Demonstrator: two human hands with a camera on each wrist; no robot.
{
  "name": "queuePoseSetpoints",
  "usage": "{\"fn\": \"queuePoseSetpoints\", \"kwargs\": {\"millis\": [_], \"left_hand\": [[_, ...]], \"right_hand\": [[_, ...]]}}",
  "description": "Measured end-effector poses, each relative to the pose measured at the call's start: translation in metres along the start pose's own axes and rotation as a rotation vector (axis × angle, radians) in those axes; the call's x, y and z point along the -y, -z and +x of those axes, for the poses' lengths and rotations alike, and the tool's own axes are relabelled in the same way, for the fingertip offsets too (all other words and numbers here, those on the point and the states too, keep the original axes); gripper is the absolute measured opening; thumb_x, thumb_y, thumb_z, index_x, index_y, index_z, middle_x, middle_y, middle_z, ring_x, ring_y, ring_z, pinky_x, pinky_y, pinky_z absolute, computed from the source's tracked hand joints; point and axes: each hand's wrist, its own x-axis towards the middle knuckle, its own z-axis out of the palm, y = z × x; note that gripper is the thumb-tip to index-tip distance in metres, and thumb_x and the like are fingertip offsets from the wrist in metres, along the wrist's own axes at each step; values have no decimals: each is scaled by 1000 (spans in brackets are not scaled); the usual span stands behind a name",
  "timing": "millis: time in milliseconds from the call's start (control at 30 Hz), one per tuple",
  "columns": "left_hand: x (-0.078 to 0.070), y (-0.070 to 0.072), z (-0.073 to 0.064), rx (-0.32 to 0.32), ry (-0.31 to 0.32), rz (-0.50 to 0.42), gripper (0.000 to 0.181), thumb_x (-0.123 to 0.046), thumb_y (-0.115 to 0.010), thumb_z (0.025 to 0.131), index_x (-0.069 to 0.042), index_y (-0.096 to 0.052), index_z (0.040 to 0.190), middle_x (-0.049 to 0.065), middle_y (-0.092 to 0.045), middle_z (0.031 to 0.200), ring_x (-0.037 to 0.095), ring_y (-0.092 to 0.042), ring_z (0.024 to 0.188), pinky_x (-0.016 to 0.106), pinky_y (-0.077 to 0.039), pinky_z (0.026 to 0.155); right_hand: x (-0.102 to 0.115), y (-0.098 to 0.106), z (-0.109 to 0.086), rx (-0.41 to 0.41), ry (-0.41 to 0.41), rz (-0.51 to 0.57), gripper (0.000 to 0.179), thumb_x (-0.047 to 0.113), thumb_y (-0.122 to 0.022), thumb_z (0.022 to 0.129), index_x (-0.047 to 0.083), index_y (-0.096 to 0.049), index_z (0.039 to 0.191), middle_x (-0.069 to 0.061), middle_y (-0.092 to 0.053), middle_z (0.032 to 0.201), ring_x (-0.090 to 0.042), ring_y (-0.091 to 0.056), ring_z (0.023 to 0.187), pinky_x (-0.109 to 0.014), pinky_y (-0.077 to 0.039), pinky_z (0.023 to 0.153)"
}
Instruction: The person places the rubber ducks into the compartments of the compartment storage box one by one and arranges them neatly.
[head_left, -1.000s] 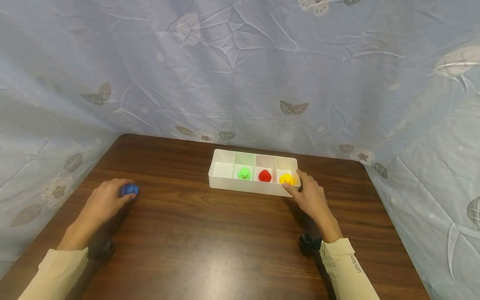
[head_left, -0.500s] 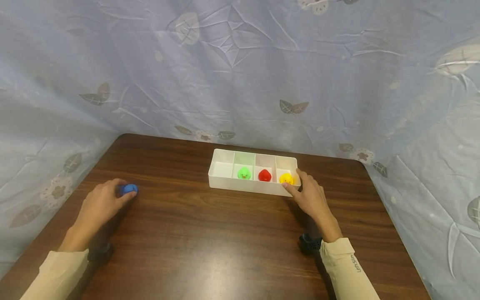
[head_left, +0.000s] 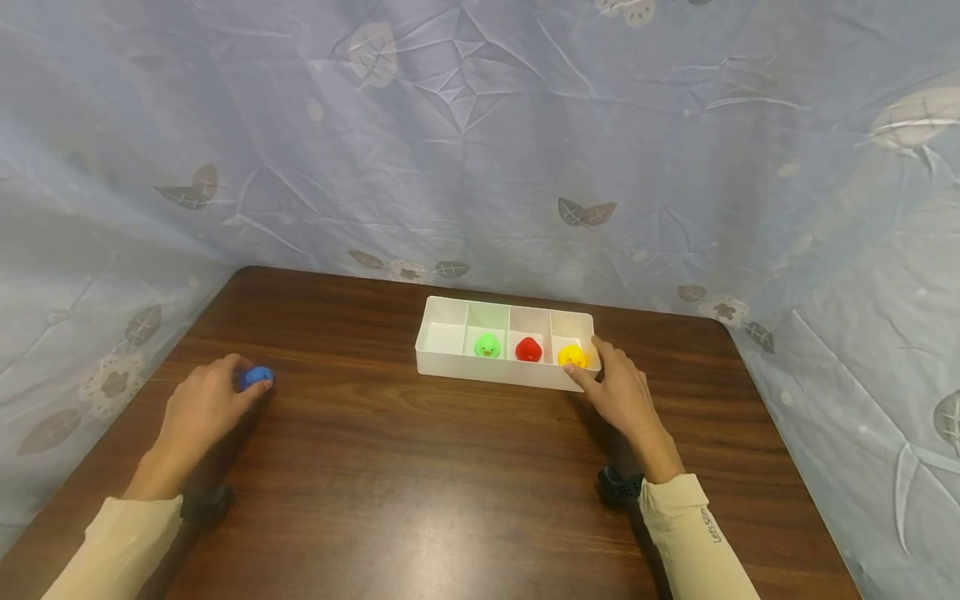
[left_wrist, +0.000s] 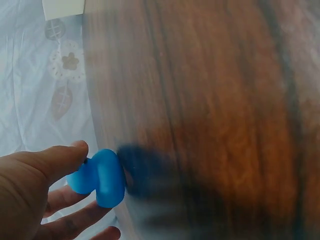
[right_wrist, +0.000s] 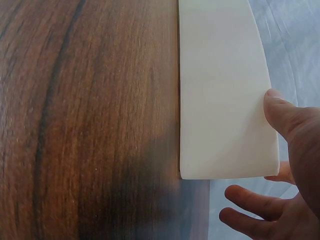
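A small blue rubber duck is at the left side of the table. My left hand pinches it; in the left wrist view the thumb lies against the duck and fingers reach behind and under it. A white divided box stands near the back. My right hand holds its right end, thumb on the front rim and a finger at the end wall. From left, its compartments hold nothing, a green duck, a red duck and a yellow duck.
The brown wooden table has rounded back corners. Patterned grey-blue cloth hangs behind and at both sides, close to the table edges. A dark wrist strap sits at the right wrist.
The blue duck has tipped slightly within my left hand, which has barely shifted. My right hand and the box keep their places, and the ducks in it look the same.
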Motion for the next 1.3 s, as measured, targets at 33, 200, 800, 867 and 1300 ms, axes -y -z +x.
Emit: {"fn": "queuePoseSetpoints", "kwargs": {"millis": [33, 200, 800, 867, 1300], "left_hand": [[-1, 0, 1, -1, -2, -2, 47, -36, -77, 98, 5, -66, 118, 32, -74, 106, 55, -69, 91, 65, -52, 65], [-4, 2, 6, 8, -7, -16, 47, -37, -76, 100, 5, -67, 120, 32, -75, 107, 56, -69, 92, 67, -53, 66], [-37, 1, 26, 12, -119, -22, 42, -29, -77, 100, 2, -69, 128, 33, -71, 126, 60, -63, 115, 74, -52, 86], [-44, 1, 30, 18, -132, -23, 43, -29, -76, 100, 2, -68, 130, 32, -70, 129, 59, -62, 118, 74, -52, 90], [-93, -1, 59, 64, -196, -24, 47, -30, -73, 103, 1, -66, 137, 30, -66, 141, 57, -56, 133, 73, -47, 108]], "right_hand": [[0, 0, 0, 0, -1, 1, 82, 49, -67, 104, 1, -37, 163, -31, -59, 146, -47, -59, 124, -71, -41, 111], [0, 1, 0, 0, 3, 1, 82, 49, -67, 104, 0, -37, 163, -32, -58, 146, -48, -58, 125, -72, -41, 111], [-2, -5, -2, 14, -8, -11, 82, 50, -68, 103, 1, -40, 162, -30, -60, 145, -47, -60, 125, -70, -43, 112], [-1, -5, -2, 11, -8, -13, 82, 50, -69, 103, 1, -40, 162, -31, -60, 146, -47, -60, 126, -70, -43, 112], [1, 0, -1, -2, -12, -24, 83, 50, -67, 103, 0, -38, 162, -33, -56, 151, -51, -57, 135, -73, -40, 114]]}}
